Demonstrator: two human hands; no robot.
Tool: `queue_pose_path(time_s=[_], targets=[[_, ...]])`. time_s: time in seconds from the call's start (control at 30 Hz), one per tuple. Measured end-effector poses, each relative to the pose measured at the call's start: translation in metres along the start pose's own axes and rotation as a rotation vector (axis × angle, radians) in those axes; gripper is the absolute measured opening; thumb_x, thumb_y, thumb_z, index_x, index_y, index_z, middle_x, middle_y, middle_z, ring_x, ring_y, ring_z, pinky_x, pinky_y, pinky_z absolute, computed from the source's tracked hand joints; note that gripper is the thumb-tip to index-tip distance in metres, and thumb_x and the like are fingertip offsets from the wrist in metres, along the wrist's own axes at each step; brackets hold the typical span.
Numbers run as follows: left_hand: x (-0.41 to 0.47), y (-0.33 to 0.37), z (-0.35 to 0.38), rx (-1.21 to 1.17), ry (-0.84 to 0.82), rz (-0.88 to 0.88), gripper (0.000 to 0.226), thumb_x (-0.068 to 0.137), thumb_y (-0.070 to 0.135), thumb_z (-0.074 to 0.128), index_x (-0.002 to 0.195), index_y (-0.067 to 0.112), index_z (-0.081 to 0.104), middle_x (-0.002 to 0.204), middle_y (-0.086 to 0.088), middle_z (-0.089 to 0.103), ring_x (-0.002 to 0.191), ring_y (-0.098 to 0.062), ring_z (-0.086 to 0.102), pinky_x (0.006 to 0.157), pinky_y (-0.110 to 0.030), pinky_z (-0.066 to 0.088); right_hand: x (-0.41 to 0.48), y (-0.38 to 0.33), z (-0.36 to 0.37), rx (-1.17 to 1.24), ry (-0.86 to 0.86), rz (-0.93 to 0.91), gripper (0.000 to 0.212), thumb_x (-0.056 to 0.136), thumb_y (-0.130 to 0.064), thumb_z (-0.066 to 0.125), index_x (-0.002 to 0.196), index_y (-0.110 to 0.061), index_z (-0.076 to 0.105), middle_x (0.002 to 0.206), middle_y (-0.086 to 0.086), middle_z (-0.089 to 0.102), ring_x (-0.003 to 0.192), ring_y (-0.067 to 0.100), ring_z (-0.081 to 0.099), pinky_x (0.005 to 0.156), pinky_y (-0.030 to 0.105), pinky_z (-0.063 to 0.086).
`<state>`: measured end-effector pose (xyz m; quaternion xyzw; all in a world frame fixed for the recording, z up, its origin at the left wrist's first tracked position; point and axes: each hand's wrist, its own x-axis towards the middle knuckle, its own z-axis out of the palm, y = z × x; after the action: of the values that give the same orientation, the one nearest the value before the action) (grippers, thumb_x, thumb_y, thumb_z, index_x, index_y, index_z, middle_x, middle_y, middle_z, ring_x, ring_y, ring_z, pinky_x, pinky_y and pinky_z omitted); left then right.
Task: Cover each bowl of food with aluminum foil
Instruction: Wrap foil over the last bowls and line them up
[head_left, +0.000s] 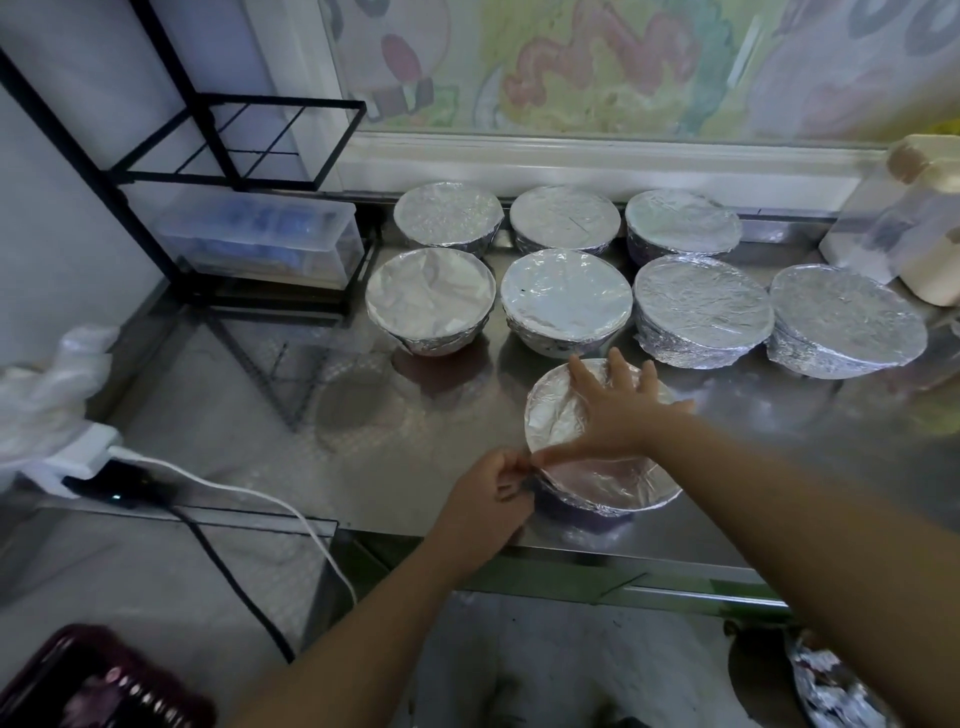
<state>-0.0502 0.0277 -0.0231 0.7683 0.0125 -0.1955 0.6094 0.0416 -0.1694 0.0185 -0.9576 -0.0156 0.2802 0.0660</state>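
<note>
The front bowl (571, 517) sits near the front edge of the steel tabletop (415, 415). It is round, so we find no long axis. Its mouth faces up under crinkled foil (558, 415) that folds down over the rim.

We see the right hand (618, 410) lying flat on the foil, fingers spread and straight, thumb stretched toward the near-left rim. The left hand (488, 499) curls at that same rim and pinches the foil edge.

Behind it we count seven more foil-covered bowls, mouths up: a nearer row of four (566, 291) and a back row of three (565, 217).

To the left we see a black wire rack (234, 140) over a clear plastic box (260, 244), and a white cable (234, 488) trailing off the tabletop. A pale plastic container (924, 249) stands far right.
</note>
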Motion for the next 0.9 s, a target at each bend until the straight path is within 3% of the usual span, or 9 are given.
queue_pose_path(time_s=[0.1,0.2,0.3,0.4,0.63,0.77,0.9], targets=[[-0.002,-0.007,0.004,0.04,-0.017,0.086,0.028,0.088,0.017,0.072,0.112,0.024,0.059,0.113,0.009,0.068,0.104,0.0,0.065,0.09,-0.019,0.052,-0.001,0.0,-0.001,0.0,-0.014,0.011,0.164,0.012,-0.114,0.038,0.149,-0.052,-0.029,0.163,0.008,-0.034,0.146,0.047,-0.032,0.115,0.076,0.0],[-0.001,-0.008,0.005,0.203,0.03,0.191,0.023,0.084,0.029,0.076,0.1,0.028,0.06,0.106,0.012,0.063,0.096,-0.001,0.063,0.084,-0.015,0.051,-0.004,-0.001,-0.003,0.011,-0.03,0.012,0.166,0.009,-0.114,0.037,0.149,-0.053,-0.028,0.163,0.007,-0.034,0.146,0.048,-0.031,0.114,0.077,0.002],[0.001,-0.006,0.004,0.362,0.06,0.334,0.014,0.084,0.028,0.076,0.085,0.024,0.063,0.1,0.012,0.058,0.089,-0.003,0.058,0.078,-0.011,0.045,-0.007,-0.003,-0.004,0.025,-0.043,0.022,0.167,0.006,-0.113,0.037,0.149,-0.053,-0.027,0.163,0.005,-0.035,0.146,0.049,-0.031,0.114,0.078,0.004],[0.002,-0.003,0.002,0.429,0.07,0.401,0.01,0.088,0.026,0.072,0.087,0.019,0.065,0.097,0.008,0.064,0.087,-0.004,0.058,0.077,-0.014,0.045,-0.009,-0.003,-0.005,0.03,-0.048,0.024,0.167,0.005,-0.112,0.037,0.149,-0.054,-0.027,0.164,0.003,-0.035,0.147,0.049,-0.03,0.112,0.079,0.007],[0.013,0.002,-0.004,0.31,0.052,0.26,0.014,0.087,0.028,0.074,0.096,0.017,0.07,0.089,0.009,0.074,0.083,-0.004,0.068,0.079,-0.027,0.054,-0.017,-0.006,-0.005,0.064,-0.028,0.027,0.168,0.005,-0.111,0.037,0.151,-0.054,-0.022,0.166,-0.001,-0.031,0.15,0.046,-0.026,0.106,0.086,0.007],[0.017,0.007,-0.007,0.256,0.099,0.182,0.013,0.083,0.026,0.079,0.086,0.023,0.067,0.079,0.005,0.072,0.07,-0.009,0.068,0.068,-0.025,0.056,-0.02,-0.008,-0.006,0.072,-0.03,0.032,0.165,0.009,-0.11,0.039,0.152,-0.053,-0.023,0.166,0.0,-0.031,0.15,0.045,-0.026,0.105,0.087,0.005],[0.011,0.005,0.004,0.022,0.149,-0.063,0.02,0.084,0.02,0.079,0.087,0.007,0.064,0.075,-0.008,0.074,0.066,-0.017,0.071,0.063,-0.026,0.057,-0.02,-0.008,-0.007,0.051,-0.032,0.047,0.155,0.027,-0.107,0.052,0.153,-0.052,-0.022,0.166,-0.001,-0.031,0.15,0.045,-0.025,0.105,0.087,0.005]])
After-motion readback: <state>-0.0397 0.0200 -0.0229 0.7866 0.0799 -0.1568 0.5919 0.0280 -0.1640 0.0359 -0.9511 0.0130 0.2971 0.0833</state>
